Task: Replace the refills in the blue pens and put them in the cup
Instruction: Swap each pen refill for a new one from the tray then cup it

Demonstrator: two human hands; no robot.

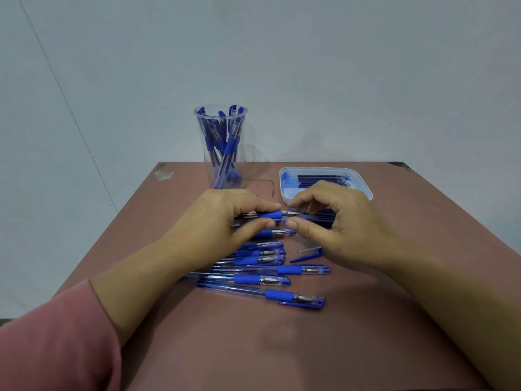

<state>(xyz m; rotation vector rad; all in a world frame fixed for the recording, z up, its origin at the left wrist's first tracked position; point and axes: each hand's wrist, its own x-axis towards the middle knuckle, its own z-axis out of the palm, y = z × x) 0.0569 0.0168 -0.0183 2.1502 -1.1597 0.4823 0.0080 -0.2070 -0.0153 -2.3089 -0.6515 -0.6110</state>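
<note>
The left hand (222,218) holds an uncapped pen (272,215) level above the worktop (282,348), thumb and forefinger pinching its blue grip. The right hand (338,218) meets it from 3 o'clock, its fingers (300,225) pinching the metal tip end. This looks like the tip being twisted, though I cannot tell whether off or on. To do it well, the left hand should lock the barrel while only the right turns. The pen should be kept level so the small tip and refill do not drop among the pens (262,277) lying at 6 o'clock. The loose cap (307,253) lies on the worktop at 5 o'clock of the right hand, near enough to reach. Refills (321,179) lie in the tray (365,186) at 1 o'clock. The cup (210,165), already holding pens, stands at 11 o'clock, just beyond the left hand.
</note>
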